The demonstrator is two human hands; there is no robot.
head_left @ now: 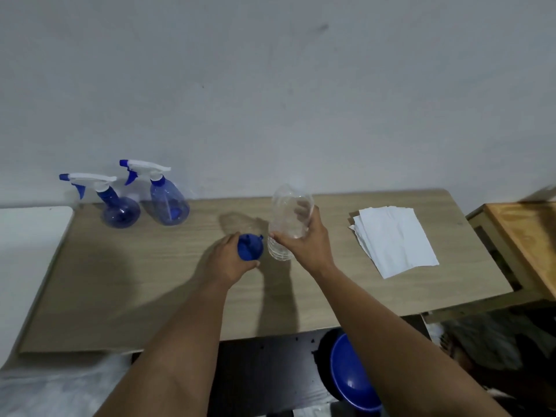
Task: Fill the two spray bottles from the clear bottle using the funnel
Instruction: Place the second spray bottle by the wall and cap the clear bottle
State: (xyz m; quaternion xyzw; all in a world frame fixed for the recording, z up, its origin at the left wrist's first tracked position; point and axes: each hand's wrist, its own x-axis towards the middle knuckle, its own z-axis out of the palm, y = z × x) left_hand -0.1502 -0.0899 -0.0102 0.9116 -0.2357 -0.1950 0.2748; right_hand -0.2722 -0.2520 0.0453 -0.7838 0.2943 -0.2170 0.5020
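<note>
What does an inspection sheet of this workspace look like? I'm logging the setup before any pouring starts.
Surface: light wood-grain tabletop, against a pale wall.
Job's things: two blue translucent spray bottles with white trigger heads stand far left, heads on; clear plastic bottle tilted; blue plastic funnel.
Clutter: stack of white paper sheets at right.
Grippers: left hand holds the funnel; right hand grips the clear bottle.
Cables: nothing seen.
Surroundings: wooden furniture at right; blue round object below the table edge.

Your left hand (230,260) covers most of the blue funnel (250,247). The clear bottle (290,218) is blurred, its cap unreadable. The blue bowl (350,377) below the desk's near edge is half behind your right forearm.
</note>
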